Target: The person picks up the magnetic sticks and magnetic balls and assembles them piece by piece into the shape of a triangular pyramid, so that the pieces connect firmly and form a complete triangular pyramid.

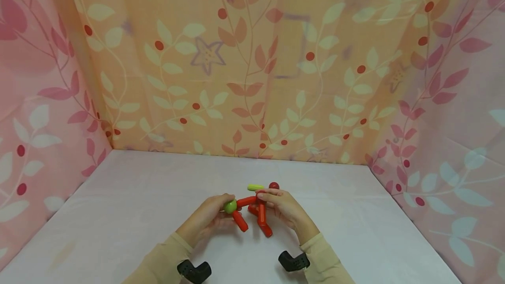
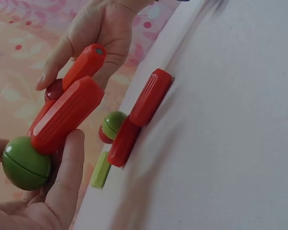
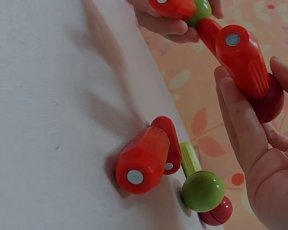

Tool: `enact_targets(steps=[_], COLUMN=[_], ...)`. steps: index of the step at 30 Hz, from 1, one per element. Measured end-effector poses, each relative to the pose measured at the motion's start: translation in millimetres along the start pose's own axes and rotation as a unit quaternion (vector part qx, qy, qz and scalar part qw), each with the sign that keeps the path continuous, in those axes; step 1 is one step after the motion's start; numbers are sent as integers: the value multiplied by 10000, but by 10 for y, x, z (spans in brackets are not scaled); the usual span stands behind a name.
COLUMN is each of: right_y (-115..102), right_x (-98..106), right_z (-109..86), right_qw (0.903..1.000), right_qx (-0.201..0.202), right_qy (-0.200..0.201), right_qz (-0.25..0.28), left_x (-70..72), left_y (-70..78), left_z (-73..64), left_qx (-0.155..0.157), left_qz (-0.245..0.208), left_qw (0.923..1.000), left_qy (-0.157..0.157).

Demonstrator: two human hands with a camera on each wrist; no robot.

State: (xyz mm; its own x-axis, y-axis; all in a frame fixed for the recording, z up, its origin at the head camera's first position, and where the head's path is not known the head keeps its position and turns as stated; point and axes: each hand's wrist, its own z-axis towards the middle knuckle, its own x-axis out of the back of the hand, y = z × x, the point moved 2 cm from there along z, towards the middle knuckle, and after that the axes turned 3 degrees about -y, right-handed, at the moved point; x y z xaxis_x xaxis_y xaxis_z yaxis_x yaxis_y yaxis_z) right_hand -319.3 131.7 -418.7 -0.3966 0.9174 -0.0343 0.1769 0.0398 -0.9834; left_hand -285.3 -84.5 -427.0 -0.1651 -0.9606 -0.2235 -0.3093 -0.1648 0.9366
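My left hand (image 1: pixel 211 214) pinches a green ball (image 2: pixel 26 165). From it run two red magnetic rods: one (image 1: pixel 240 221) slants down with its tip free, the other (image 1: pixel 246 201) bridges across to a red ball (image 3: pixel 269 101). My right hand (image 1: pixel 286 207) holds that red ball between thumb and fingers. A further red rod (image 3: pixel 242 62) hangs from the red ball, its silver end disc showing in the right wrist view. The joined piece is held in the air above the table.
Below the hands lie two loose red rods (image 3: pixel 144 160). Beyond them are a lime-green rod (image 1: pixel 255 187), a green ball (image 3: pixel 203 191) and a red ball (image 1: pixel 274 185) on the white table (image 1: pixel 130 196). Patterned cloth (image 1: pixel 252 78) stands behind and at both sides.
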Motion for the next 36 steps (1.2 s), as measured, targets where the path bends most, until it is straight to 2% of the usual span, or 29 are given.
enact_targets(steps=[6,10,15,26,30,36], right_y=[18,22,32,34,35,37], right_x=[3,-5,-15,-29,-33,-39], right_z=[4,6,11,-5,-1,6], right_qw=[10000,10000,9998,9993,9991,9988], right_qx=[-34,-67,-104,-122,-119,-114], right_qy=[-8,-39,-151,-357,-380,-432], right_qz=[-26,-8,33,26,115,197], left_x=[9,27,27,19,20,17], left_y=[0,9,18,63,56,25], left_z=[-3,-17,-24,-61,-60,-59], left_qx=[-41,-49,1,-5,28,116], left_qz=[-55,208,442,694,788,830], left_qw=[9987,9974,9965,9965,9955,9932], left_qy=[-514,-681,-710,-461,-524,-805])
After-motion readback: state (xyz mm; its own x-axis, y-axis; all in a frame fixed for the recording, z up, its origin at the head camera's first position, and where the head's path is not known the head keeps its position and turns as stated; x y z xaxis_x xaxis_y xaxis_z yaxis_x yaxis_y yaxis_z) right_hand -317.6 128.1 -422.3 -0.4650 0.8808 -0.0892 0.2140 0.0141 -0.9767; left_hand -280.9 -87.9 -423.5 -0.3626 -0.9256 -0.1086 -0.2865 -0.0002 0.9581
